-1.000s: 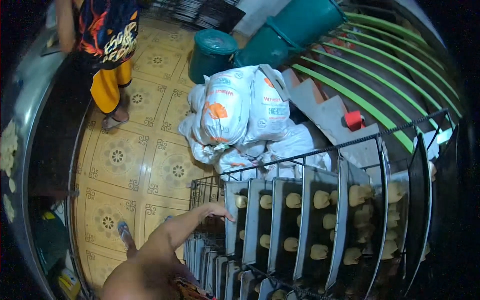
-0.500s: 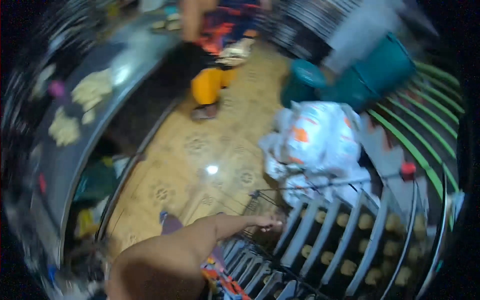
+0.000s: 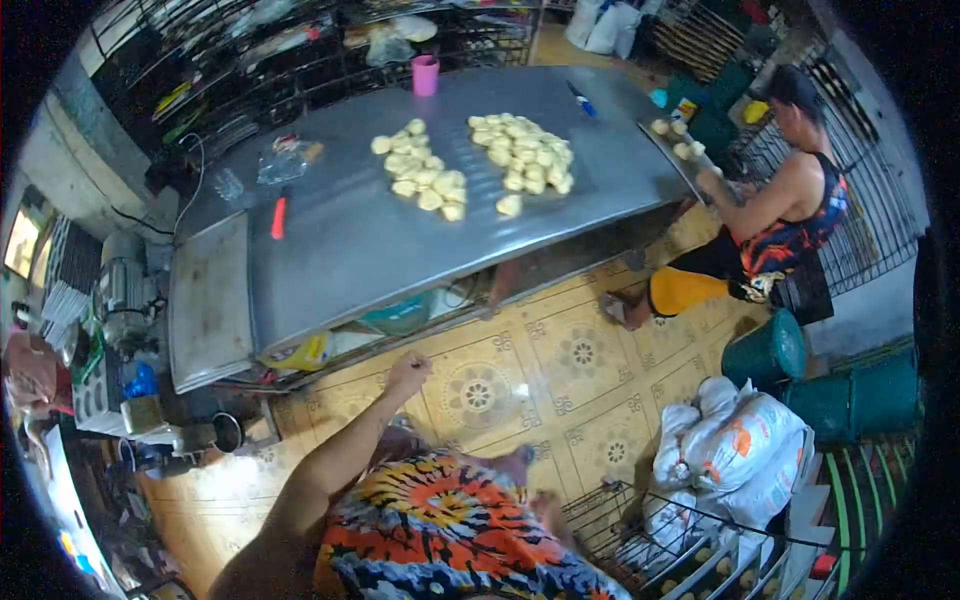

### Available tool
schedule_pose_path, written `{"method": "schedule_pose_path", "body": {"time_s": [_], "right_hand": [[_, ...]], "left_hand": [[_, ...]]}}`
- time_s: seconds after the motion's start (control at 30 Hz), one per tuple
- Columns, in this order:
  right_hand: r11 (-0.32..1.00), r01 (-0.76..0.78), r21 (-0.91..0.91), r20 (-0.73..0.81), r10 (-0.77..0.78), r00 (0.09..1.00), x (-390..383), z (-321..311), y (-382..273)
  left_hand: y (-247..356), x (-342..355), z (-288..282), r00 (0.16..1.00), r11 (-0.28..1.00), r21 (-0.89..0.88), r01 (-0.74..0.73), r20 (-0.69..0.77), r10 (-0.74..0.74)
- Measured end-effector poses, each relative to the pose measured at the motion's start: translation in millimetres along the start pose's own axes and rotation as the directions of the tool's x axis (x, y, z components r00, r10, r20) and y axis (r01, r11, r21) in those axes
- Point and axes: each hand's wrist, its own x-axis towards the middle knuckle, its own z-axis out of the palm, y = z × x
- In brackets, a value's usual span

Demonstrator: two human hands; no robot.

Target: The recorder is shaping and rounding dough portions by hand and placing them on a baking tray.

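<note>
My left hand (image 3: 408, 372) is in the air beside the near edge of the steel table (image 3: 350, 270), fingers loosely bent and apart, with nothing visible in them. My right hand (image 3: 543, 510) is low beside my patterned shirt, partly hidden, near a wire rack (image 3: 600, 510) with trays of dough pieces. On the table lie two groups of pale dough balls (image 3: 525, 155), a red-handled tool (image 3: 280, 218), a blue-handled blade (image 3: 582, 100), clear plastic bags (image 3: 285, 165) and a pink cup (image 3: 425, 75).
A co-worker (image 3: 780, 210) at the table's right end handles a tray (image 3: 670, 155) with dough balls. White sacks (image 3: 740, 450) and green bins (image 3: 760, 355) stand on the right. A motor (image 3: 125, 295) is at the left, shelving (image 3: 300, 60) behind the table.
The view has swung from the rack and sacks to the table. My left hand has come away from the tray it was touching. The co-worker now shows at the table's right end.
</note>
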Motion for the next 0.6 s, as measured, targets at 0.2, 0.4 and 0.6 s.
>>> {"method": "schedule_pose_path", "body": {"time_s": [0.2,0.4,0.6], "right_hand": [[0.951,-0.012,0.310,0.319,-0.092,0.943,206,96,7],[0.622,0.569,-0.537,0.475,-0.334,0.814,289,385,-214],[-0.178,0.832,-0.525,0.786,-0.477,0.394,389,543,-254]], "left_hand": [[20,72,-76,0.945,0.967,-0.204,-0.151,-0.316,0.080],[51,197,-209,0.591,0.962,0.267,0.060,-0.786,0.181],[-17,242,-349,0.676,0.693,0.513,0.506,-0.735,0.050]]}}
